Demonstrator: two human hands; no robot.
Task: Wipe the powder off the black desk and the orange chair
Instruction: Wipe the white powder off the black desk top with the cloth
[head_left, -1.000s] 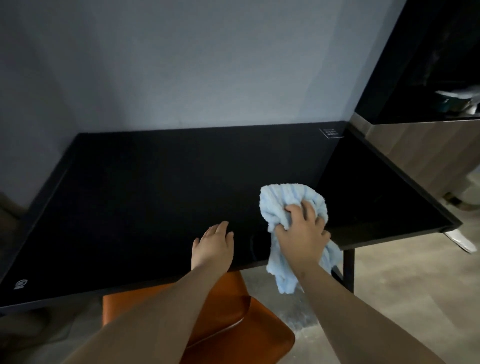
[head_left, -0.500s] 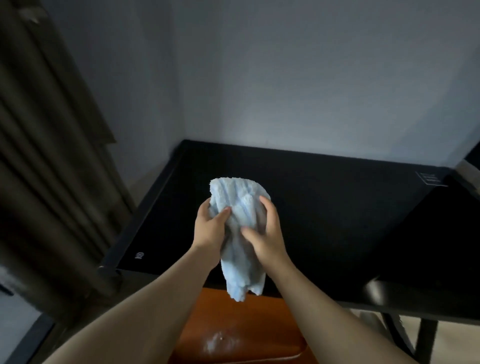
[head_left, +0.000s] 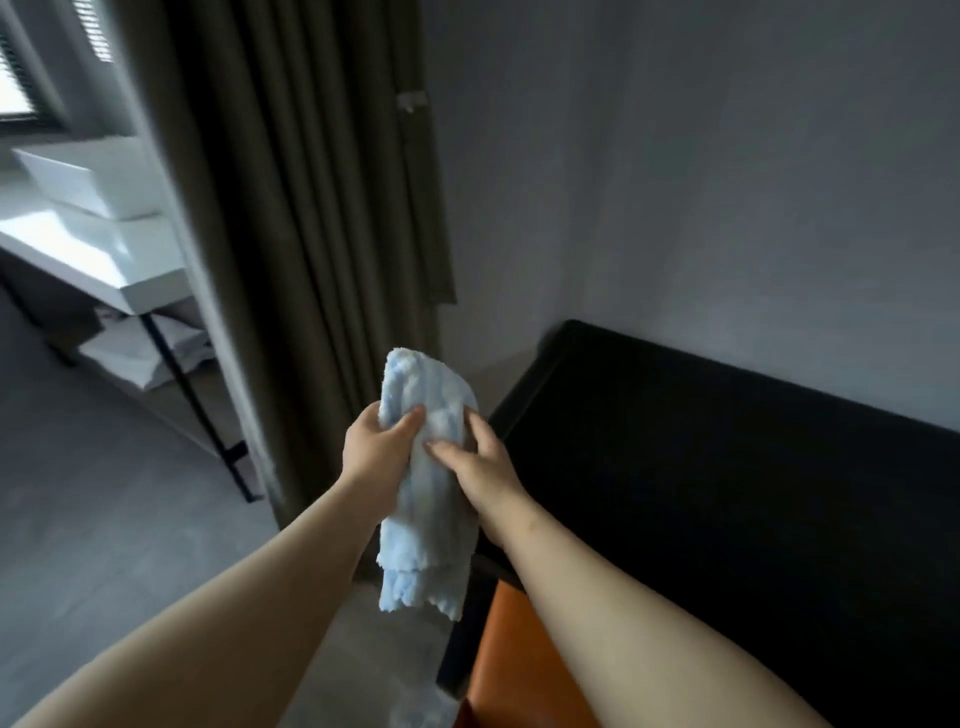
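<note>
Left hand (head_left: 375, 451) and right hand (head_left: 480, 465) are gripping a light-blue cloth (head_left: 426, 499), fingers curled around it, left of the black table (head_left: 727, 493), above the orange chair (head_left: 519, 660).

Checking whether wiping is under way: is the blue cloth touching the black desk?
Apart. The head view shows the blue cloth lifted between both hands, left of the black desk edge, hanging in air.

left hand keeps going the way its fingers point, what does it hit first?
The left hand already grips the light blue towel; its thumb points right, so past the towel it would likely meet the right hand. Depth unclear.
</note>
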